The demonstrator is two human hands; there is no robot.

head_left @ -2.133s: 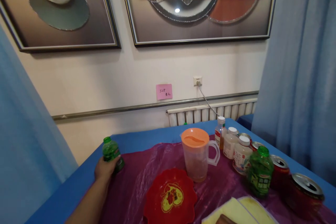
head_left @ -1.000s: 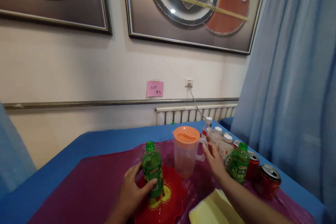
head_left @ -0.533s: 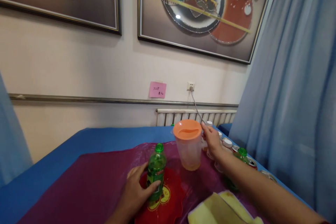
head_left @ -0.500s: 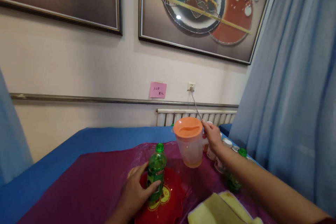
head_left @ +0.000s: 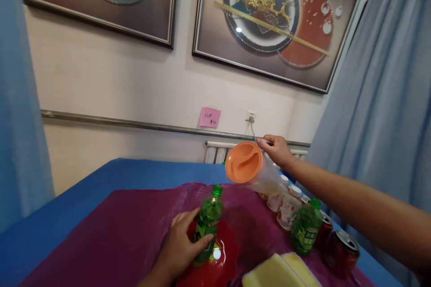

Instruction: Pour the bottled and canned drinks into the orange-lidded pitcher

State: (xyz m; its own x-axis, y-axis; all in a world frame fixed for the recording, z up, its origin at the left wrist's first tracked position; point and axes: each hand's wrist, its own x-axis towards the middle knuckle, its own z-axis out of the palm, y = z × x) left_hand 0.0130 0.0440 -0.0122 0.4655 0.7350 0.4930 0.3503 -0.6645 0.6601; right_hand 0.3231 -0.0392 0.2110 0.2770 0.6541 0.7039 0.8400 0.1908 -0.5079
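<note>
My left hand (head_left: pixel 183 244) is wrapped round an uncapped green plastic bottle (head_left: pixel 209 226), which stands on a red plate (head_left: pixel 225 262) with a yellow design. My right hand (head_left: pixel 275 150) grips the handle of a clear pitcher (head_left: pixel 266 184) with an orange lid (head_left: pixel 244 162). Raised off the table, the pitcher is tipped to the left, its lid above and to the right of the bottle's mouth. A little liquid shows low in the pitcher. No stream between pitcher and bottle can be seen.
Folded yellow cloths (head_left: pixel 281 271) lie at the front. Along the right stand another green bottle (head_left: pixel 305 228), a clear bottle with a white cap (head_left: pixel 288 208) and dark red cans (head_left: pixel 341 253). Purple plastic sheeting (head_left: pixel 134 228) covers part of the blue tabletop (head_left: pixel 90 188).
My right hand has lifted the pitcher and tilted it leftward from near upright. The left hand keeps its hold on the green bottle. The camera view has shifted somewhat.
</note>
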